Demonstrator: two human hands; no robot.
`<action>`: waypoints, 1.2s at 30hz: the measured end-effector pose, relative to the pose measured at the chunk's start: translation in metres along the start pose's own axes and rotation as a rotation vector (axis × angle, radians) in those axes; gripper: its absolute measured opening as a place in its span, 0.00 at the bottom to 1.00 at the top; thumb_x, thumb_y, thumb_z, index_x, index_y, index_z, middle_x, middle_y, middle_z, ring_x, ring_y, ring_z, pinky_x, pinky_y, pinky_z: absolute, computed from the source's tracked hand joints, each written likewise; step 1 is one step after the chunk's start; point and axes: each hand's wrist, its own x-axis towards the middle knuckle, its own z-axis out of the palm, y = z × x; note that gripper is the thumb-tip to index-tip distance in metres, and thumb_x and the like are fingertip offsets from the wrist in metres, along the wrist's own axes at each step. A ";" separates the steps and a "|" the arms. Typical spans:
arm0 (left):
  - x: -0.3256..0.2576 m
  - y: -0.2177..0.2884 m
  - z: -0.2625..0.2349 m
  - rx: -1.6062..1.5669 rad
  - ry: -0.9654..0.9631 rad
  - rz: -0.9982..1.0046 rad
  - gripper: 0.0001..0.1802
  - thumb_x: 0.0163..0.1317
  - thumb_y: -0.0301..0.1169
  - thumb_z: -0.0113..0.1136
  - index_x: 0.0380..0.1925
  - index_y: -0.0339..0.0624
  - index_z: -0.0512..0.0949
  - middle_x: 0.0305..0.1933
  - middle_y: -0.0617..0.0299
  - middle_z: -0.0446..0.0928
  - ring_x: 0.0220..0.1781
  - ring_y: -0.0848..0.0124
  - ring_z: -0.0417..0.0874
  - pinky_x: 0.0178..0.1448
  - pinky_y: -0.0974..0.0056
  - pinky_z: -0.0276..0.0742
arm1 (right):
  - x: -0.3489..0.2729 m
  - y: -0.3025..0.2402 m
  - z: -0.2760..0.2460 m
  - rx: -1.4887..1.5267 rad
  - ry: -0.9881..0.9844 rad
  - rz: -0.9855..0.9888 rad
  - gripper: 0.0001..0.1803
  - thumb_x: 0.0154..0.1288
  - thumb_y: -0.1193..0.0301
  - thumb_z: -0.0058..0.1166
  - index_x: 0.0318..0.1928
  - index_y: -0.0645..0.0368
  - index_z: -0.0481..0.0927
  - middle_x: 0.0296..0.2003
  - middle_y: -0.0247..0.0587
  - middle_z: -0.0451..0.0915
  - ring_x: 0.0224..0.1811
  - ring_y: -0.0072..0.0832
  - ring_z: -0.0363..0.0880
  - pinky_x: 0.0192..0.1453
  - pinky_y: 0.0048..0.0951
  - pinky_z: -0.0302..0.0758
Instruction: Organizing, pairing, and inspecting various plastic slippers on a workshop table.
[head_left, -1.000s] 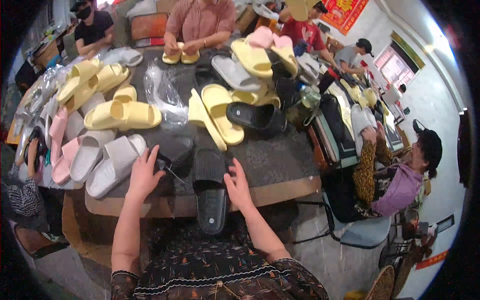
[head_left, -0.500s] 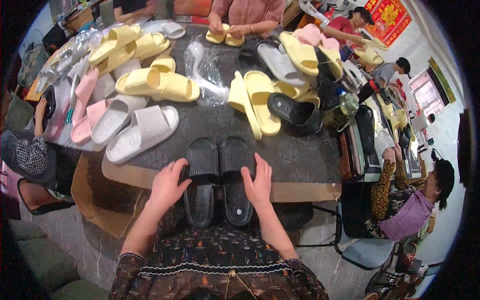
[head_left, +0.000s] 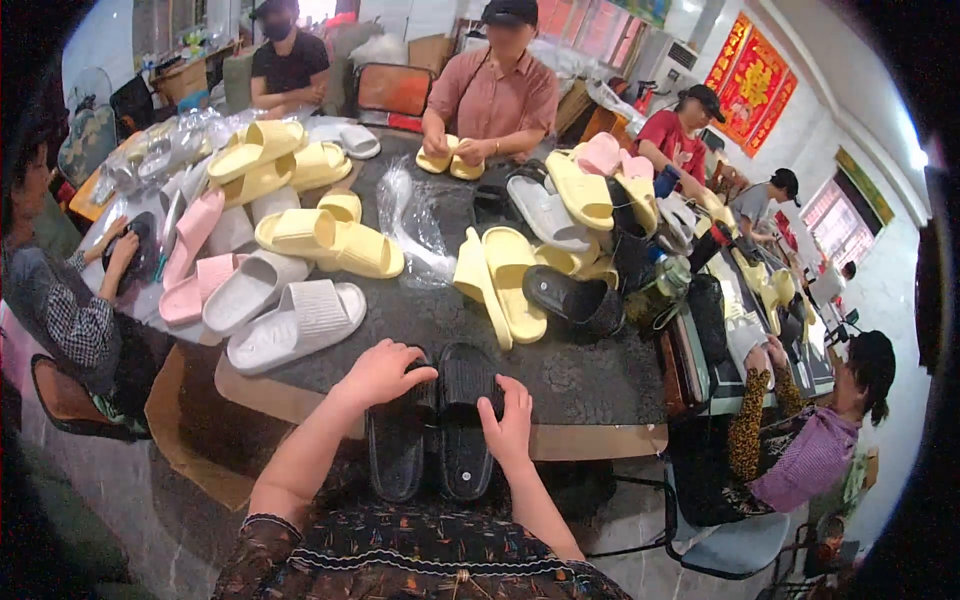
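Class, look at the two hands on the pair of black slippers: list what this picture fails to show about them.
- Head view: straps of the black slippers, covered by the left hand and right hand.
- Head view: both palms, facing down.
- Head view: slipper heels overhang the table; anything beneath them is hidden.

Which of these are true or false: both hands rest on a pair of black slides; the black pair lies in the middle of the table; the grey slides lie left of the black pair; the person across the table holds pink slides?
1. Both hands rest on a pair of black rubber slides. True: the left hand lies on the left black slide and the right hand on the right one.
2. The black pair lies mid-table. False: it lies at the near edge of the dark table, heels overhanging.
3. Pale grey slides lie left of the black pair. True.
4. The person across in the rust-pink shirt holds pink slides. False: they hold pale yellow slides.
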 end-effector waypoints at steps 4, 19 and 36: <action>0.022 -0.007 0.012 0.137 -0.076 -0.169 0.26 0.64 0.55 0.49 0.40 0.44 0.82 0.44 0.49 0.78 0.49 0.52 0.78 0.55 0.52 0.74 | 0.009 -0.007 -0.011 -0.017 -0.035 -0.028 0.25 0.58 0.60 0.57 0.51 0.62 0.71 0.55 0.52 0.69 0.57 0.48 0.66 0.63 0.44 0.63; 0.032 -0.015 0.027 -0.242 -0.046 -0.236 0.16 0.51 0.43 0.60 0.29 0.42 0.82 0.34 0.52 0.81 0.40 0.55 0.82 0.45 0.55 0.76 | 0.068 -0.046 -0.054 0.478 0.300 -0.108 0.17 0.56 0.75 0.62 0.45 0.60 0.72 0.42 0.37 0.73 0.38 0.23 0.71 0.41 0.23 0.70; 0.018 -0.004 0.050 -0.410 0.323 -0.134 0.08 0.56 0.30 0.64 0.32 0.38 0.78 0.32 0.56 0.79 0.35 0.63 0.81 0.41 0.63 0.75 | 0.044 -0.053 0.016 0.641 -0.057 0.138 0.06 0.65 0.70 0.57 0.39 0.58 0.81 0.19 0.27 0.73 0.20 0.10 0.64 0.23 0.18 0.62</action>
